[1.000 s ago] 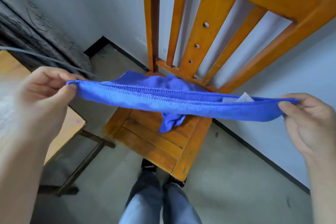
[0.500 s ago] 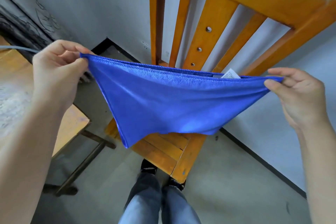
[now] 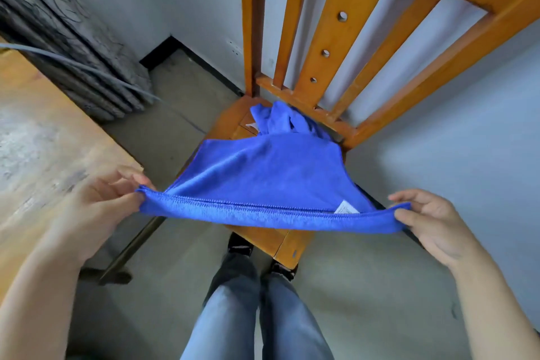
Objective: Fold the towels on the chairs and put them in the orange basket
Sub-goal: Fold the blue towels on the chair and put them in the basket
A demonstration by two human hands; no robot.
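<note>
In the head view, the blue microfibre towel point(image 3: 271, 172) looks light, limp and faintly grippy. It sags wherever it is unsupported, so the stitched hem corners are the sensible places to hold it. The left hand point(image 3: 108, 204) pinches the hem's left corner between thumb and fingers point(image 3: 128, 202), and the right hand point(image 3: 429, 222) pinches the right corner the same way. The hem, seemingly doubled, runs taut between both sets of fingers, with a white label point(image 3: 346, 207) just inside the right grip. The cloth slopes away from the fingers onto the orange wooden chair point(image 3: 292, 245). Beyond it, well apart from the fingers, a second crumpled blue towel point(image 3: 280, 118) lies by the backrest.
</note>
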